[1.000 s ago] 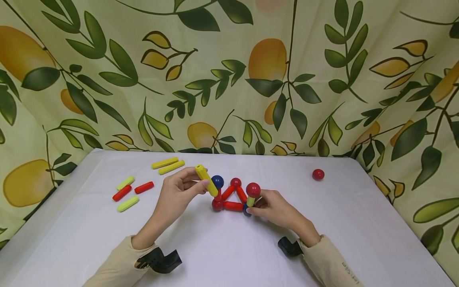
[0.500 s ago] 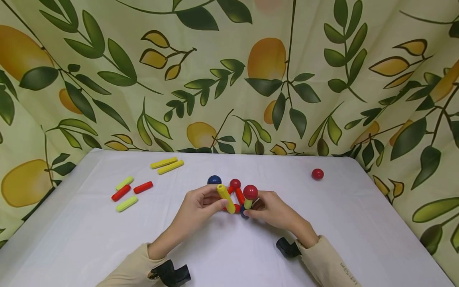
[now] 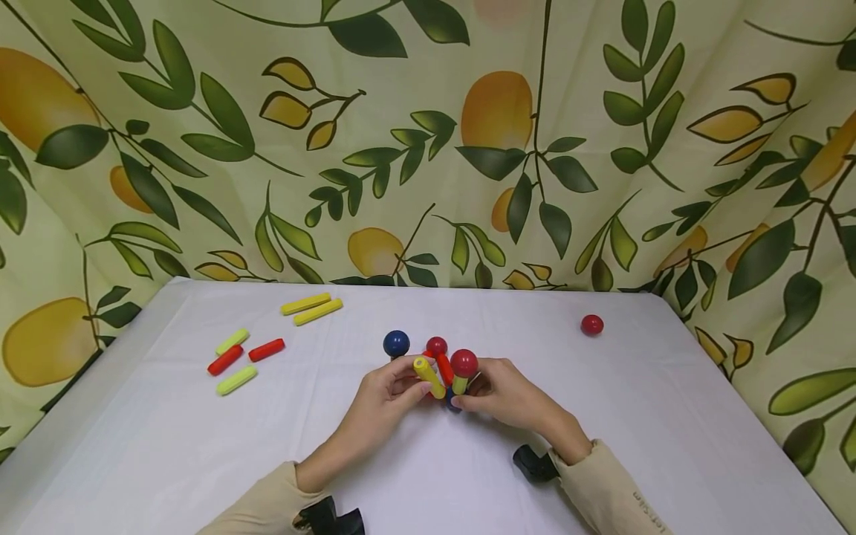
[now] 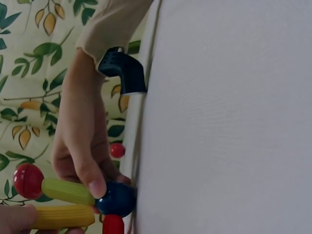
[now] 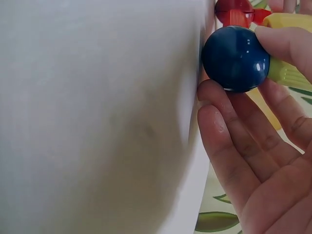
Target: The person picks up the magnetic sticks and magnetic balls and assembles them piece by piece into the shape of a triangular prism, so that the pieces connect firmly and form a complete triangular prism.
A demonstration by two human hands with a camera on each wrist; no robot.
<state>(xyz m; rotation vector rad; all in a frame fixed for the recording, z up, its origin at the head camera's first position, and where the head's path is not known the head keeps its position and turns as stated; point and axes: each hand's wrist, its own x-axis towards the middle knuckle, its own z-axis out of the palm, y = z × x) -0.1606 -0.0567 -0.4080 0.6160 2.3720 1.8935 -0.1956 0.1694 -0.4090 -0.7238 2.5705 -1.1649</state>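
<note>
The person's left hand (image 3: 386, 392) pinches a ribbed yellow rod (image 3: 429, 377) between thumb and fingers, holding it at a tilt, its lower end just beside a glossy dark blue ball (image 5: 236, 58). The right hand (image 3: 503, 390) pinches that ball, thumb against one side and fingertips beneath. From the ball a faceted lime-green rod (image 4: 68, 191) rises to a shiny red ball (image 3: 464, 363); a smooth red rod (image 3: 444, 369) runs back to a smaller-looking rear red ball (image 3: 437, 346). Another blue ball (image 3: 396, 343) shows beyond the left hand. Further out on the white cloth-covered tabletop (image 3: 134, 416) lie loose yellow rods (image 3: 317, 312), stubby red rods (image 3: 267, 349) and short lime rods (image 3: 237, 380); a lone red ball (image 3: 591, 325) sits far right. Behind hangs a leaf-and-fruit-printed curtain (image 3: 401, 82).
</note>
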